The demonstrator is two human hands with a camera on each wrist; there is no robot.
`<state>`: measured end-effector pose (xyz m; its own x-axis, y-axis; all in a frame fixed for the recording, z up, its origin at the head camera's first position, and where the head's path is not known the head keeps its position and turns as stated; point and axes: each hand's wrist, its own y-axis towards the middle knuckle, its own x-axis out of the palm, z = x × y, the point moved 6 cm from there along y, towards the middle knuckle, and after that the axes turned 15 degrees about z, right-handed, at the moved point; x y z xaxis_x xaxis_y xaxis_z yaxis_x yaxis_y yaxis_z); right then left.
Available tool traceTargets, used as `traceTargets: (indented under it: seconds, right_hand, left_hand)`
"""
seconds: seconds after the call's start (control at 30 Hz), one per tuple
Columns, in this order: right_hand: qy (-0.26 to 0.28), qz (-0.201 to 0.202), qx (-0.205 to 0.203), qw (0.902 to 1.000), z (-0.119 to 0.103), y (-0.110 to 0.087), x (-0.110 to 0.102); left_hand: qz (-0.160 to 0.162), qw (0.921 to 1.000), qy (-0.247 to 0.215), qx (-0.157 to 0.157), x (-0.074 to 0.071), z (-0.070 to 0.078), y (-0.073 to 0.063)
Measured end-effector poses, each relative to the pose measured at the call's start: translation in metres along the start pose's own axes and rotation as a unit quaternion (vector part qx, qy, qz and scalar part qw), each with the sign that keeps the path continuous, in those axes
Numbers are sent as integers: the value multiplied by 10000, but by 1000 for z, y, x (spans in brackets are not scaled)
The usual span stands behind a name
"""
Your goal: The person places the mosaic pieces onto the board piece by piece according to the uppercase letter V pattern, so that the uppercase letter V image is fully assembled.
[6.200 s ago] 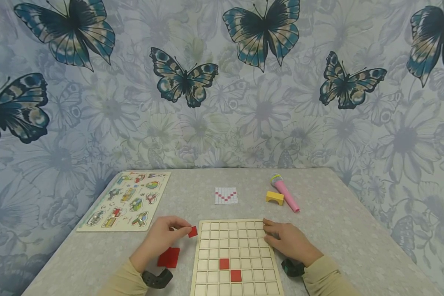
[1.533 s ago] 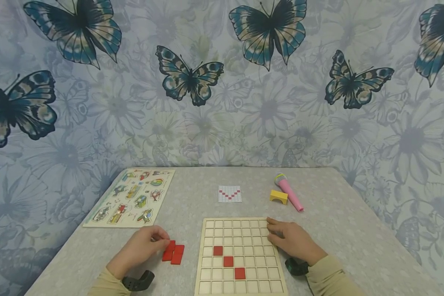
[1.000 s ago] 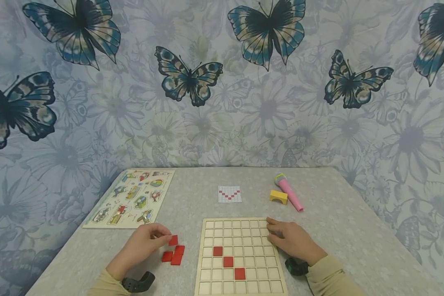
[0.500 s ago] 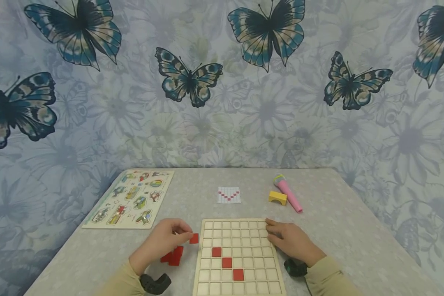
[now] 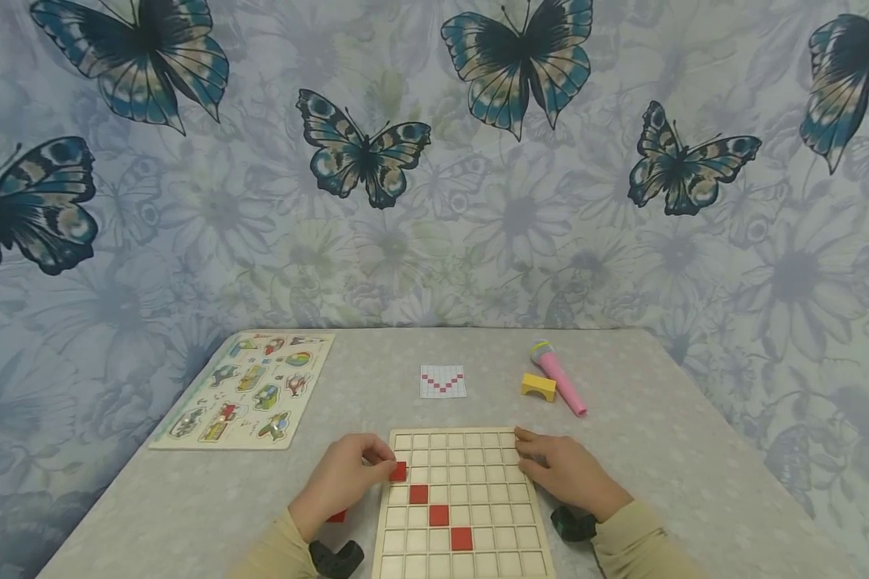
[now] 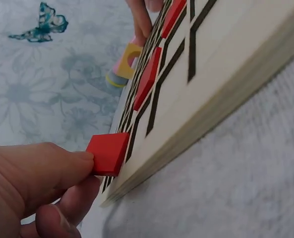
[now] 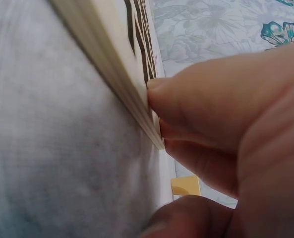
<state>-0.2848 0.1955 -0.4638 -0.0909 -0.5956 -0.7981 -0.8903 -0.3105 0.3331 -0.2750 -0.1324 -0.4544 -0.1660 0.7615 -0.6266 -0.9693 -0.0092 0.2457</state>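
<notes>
My left hand (image 5: 342, 481) pinches a small red square tile (image 5: 399, 472) between thumb and fingers. The tile is over the left column of the pale gridded wooden board (image 5: 491, 517). In the left wrist view the held tile (image 6: 107, 152) is tilted, its edge at the board's grid. Three more red tiles (image 5: 438, 515) lie in the board's cells on a diagonal running down to the right. My right hand (image 5: 572, 476) rests its thumb and fingertips against the board's right edge near the far corner. Loose red tiles (image 5: 337, 517) are mostly hidden behind the left wrist.
Beyond the board lies a small card (image 5: 443, 383) printed with a red V on a grid. A yellow arch block (image 5: 538, 386) and a pink toy microphone (image 5: 563, 383) are at the back right. A picture puzzle board (image 5: 249, 390) lies at the left.
The left hand picked a red tile from the loose pile and carried it right, onto the board's left column. Earlier, a third tile came to lie in the grid. The right hand stays at the edge.
</notes>
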Motion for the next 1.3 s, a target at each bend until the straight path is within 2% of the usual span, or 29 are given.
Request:
traceTargets:
  seconds: [0.5,0.9,1.07,1.2,1.3]
  right_hand:
    - [-74,13,58,10000,1,1,2]
    - [12,-22,5,10000,1,1,3]
    - [35,-8,-17,10000,0,1,2]
    - [48,-33,-28,10000,0,1,2]
    - [34,-41,-16,10000,0,1,2]
  left_hand:
    - [-77,9995,80,291,4,-1,-1]
    - [-62,9992,313,246,6,-1,-2]
    - [-180,9984,433,310,6,1,-3]
    - [-367,9950,765,523,6,2,-5]
    - [-360,9903,1083,798,6,4,-6]
